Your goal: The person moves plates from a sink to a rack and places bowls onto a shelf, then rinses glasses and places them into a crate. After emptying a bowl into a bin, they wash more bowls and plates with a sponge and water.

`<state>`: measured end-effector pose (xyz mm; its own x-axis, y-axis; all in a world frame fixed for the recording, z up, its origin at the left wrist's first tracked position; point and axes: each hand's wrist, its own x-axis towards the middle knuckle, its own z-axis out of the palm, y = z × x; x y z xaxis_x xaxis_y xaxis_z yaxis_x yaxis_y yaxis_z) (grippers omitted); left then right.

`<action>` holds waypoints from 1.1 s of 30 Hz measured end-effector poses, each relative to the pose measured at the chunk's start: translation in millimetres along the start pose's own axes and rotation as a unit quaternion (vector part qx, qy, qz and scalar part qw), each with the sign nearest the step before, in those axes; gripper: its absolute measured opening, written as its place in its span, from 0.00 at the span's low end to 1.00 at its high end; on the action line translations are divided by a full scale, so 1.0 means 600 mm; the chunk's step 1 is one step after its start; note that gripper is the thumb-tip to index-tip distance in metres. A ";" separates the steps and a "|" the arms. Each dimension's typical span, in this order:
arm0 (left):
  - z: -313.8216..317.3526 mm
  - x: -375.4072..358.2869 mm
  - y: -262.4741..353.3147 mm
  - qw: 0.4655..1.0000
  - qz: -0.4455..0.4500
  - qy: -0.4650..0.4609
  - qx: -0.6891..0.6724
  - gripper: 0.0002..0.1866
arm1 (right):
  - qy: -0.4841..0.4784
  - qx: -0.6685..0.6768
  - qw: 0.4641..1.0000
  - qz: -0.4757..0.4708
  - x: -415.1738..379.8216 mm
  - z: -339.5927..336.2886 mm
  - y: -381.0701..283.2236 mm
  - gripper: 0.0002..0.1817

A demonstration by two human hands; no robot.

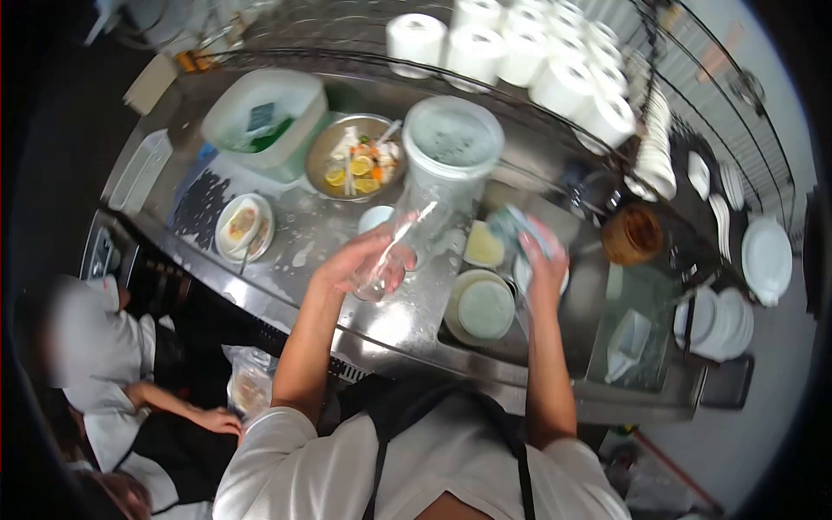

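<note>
My left hand (368,258) is wrapped round a clear glass vessel (400,247), held tilted over the steel counter (295,217). My right hand (544,260) grips a bluish-green cloth or sponge (510,227), blurred by motion, above the sink. Under it a white dish (523,276) partly shows, with a yellow sponge (484,244) to its left. Stacked bowls (485,309) sit in the sink below. Behind the glass stands a tall white bucket (455,143) with foamy water.
On the left are a tub of green liquid (264,121), a metal bowl of scraps (355,157) and a small plate (245,227). White cups (416,43) line the rack above. Plates (715,322) stand right. A co-worker (113,373) holds a plastic bag (250,381) lower left.
</note>
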<state>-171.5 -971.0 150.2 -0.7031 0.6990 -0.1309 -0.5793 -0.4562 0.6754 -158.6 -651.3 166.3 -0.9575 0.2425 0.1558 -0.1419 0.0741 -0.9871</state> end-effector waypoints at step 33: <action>0.124 0.047 -0.125 0.750 -0.020 0.088 0.655 0.40 | -0.307 -0.053 0.950 0.015 -0.088 -0.029 0.051 0.18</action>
<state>-117.2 -876.0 150.2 -0.8067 0.5610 -0.1859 0.2197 0.5766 0.7869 -108.0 -644.8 128.4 -0.9315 -0.3611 0.0443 -0.1166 0.1811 -0.9765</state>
